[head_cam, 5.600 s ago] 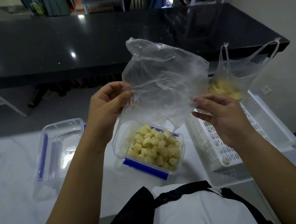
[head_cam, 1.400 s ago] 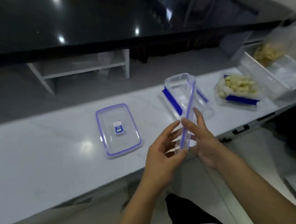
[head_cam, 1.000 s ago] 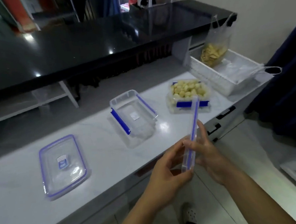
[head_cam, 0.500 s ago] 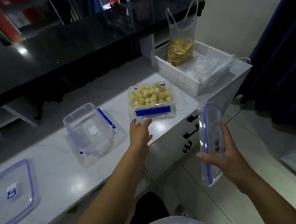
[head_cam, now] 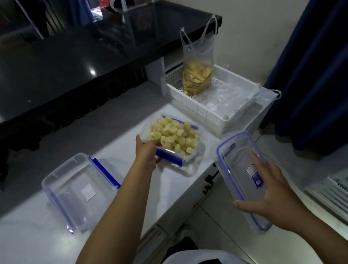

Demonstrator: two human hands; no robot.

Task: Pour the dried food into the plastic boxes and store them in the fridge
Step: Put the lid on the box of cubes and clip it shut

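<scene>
A clear plastic box (head_cam: 192,151) with blue clips, filled with pale yellow dried food pieces (head_cam: 173,135), sits on the white counter (head_cam: 29,242). My left hand (head_cam: 147,152) grips its near left edge. My right hand (head_cam: 274,191) holds a clear lid with a blue seal (head_cam: 238,164), tilted, off the counter's front edge to the right of the box. An empty clear box (head_cam: 78,188) with blue clips stands further left. A plastic bag of yellow dried food (head_cam: 198,77) stands upright in a white basket (head_cam: 215,117) at the back right.
An empty crumpled plastic bag (head_cam: 226,100) lies in the basket beside the full one. A black glossy counter (head_cam: 63,63) runs behind. A dark blue curtain (head_cam: 318,72) hangs at the right. Below the counter are drawer handles (head_cam: 210,183) and tiled floor.
My left hand has reached forward and taken hold of the filled box's edge. My right hand has turned the lid flatter and brought it closer to the box. The view has shifted right.
</scene>
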